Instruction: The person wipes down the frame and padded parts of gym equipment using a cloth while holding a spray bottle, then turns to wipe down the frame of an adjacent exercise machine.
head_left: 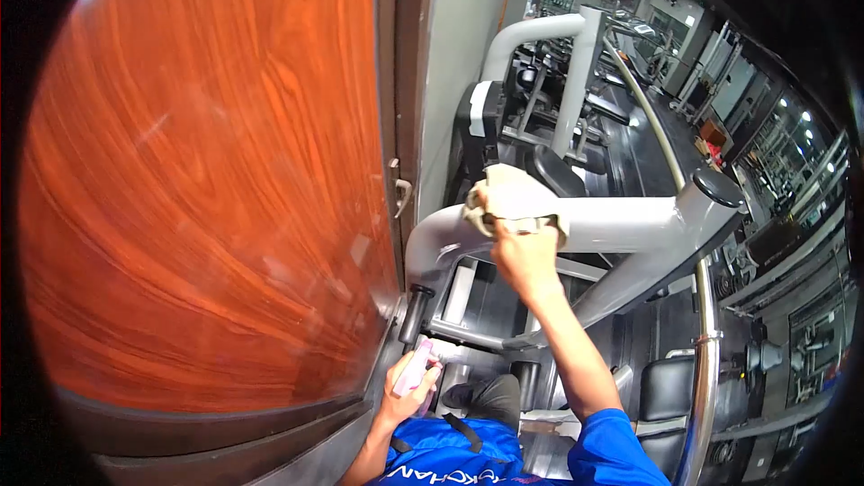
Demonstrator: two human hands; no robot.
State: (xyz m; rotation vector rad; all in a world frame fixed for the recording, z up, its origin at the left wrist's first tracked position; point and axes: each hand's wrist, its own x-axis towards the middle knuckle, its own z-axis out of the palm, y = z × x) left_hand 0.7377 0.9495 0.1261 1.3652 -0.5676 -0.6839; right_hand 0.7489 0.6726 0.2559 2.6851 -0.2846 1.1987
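Observation:
My right hand (pixel 526 252) is stretched forward and grips a cream cloth (pixel 517 193), which lies over the thick white tube (pixel 621 223) of a gym machine. Part of the cloth drapes down over the tube's near side, and my fingertips are partly hidden by it. Lower down, close to my body, my left hand (pixel 409 387) is wrapped round a pink and white spray bottle (pixel 415 367). The bottle is tilted and sits apart from the machine, near a black padded grip (pixel 415 313).
A glossy wood-grain door (pixel 216 180) with a metal handle (pixel 402 189) stands close on my left. On the right runs a shiny metal rail (pixel 706 333) beside a mirror. A black seat pad (pixel 667 389) lies low right; more gym machines stand beyond.

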